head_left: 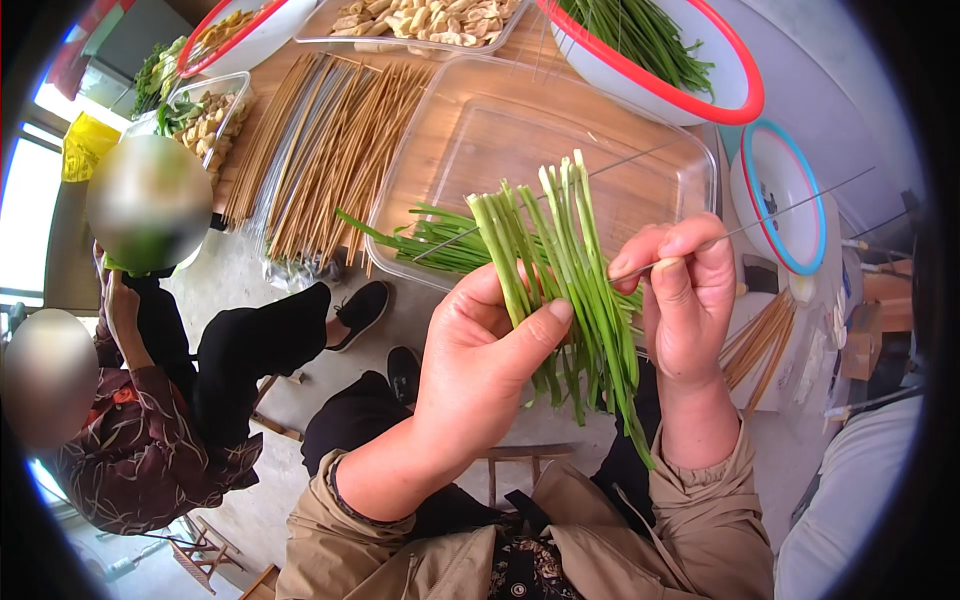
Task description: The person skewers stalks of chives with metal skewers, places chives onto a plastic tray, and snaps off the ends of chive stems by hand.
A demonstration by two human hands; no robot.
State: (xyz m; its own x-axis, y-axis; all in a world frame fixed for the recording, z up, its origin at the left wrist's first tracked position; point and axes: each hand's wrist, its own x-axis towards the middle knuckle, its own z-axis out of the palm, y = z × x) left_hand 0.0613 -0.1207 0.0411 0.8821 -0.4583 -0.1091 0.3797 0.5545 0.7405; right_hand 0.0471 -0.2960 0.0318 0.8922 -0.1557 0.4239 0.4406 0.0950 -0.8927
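My left hand is closed around a bunch of green chives, its thumb pressed across the stalks. The pale cut ends point up and the leaves hang down below the fingers. My right hand pinches a thin metal skewer right beside the bunch. One end of the skewer sticks out to the upper right; whether it pierces the stalks or passes behind them I cannot tell. Under and behind my hands is a clear plastic tray, with more loose chives at its near left side.
Wooden skewers lie in rows left of the tray. A red-rimmed bowl of chives and a tub of pale food pieces stand behind. A blue-rimmed basin is at right. Other people sit at left, one in a patterned sleeve.
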